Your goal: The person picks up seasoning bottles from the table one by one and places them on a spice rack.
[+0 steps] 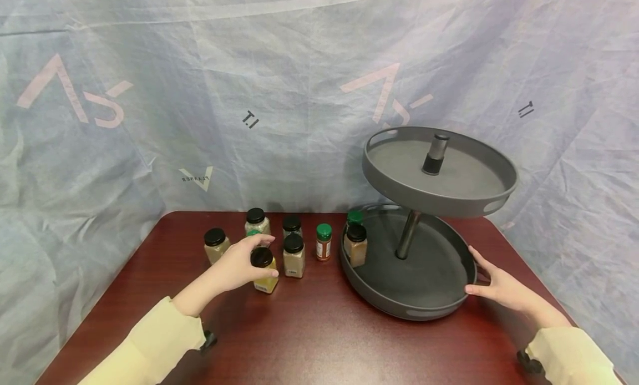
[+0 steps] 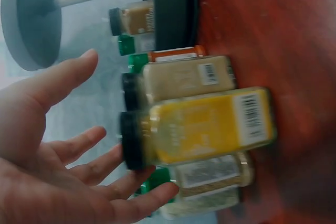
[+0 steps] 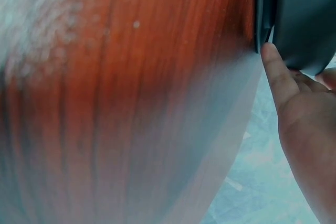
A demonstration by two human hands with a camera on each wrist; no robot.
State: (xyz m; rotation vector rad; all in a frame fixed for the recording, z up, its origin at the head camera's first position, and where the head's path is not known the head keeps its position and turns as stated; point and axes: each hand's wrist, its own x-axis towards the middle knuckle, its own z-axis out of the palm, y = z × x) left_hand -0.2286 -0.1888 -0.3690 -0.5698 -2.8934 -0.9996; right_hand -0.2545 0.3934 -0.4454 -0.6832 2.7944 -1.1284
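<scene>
My left hand [image 1: 238,266] is spread around a square spice jar of yellow powder [image 1: 266,282] with a black lid. In the left wrist view its thumb stands well apart from the lid, while the other fingers reach along the lid's far side. On the right, my right hand [image 1: 504,288] rests against the rim of a dark grey two-tier round tray [image 1: 406,313], at the lower tier, with thumb and fingers spread along the edge. Some of its fingers are hidden behind the tray wall in the right wrist view.
Beside the yellow jar stand a beige spice jar [image 1: 294,260], a green-capped red-brown jar [image 1: 323,246] and several others. On the lower tier sit a black-lidded brown jar [image 1: 356,252] and a green-capped jar [image 1: 355,217]. The upper tier [image 1: 464,171] overhangs. A grey cloth [image 1: 299,152] hangs behind.
</scene>
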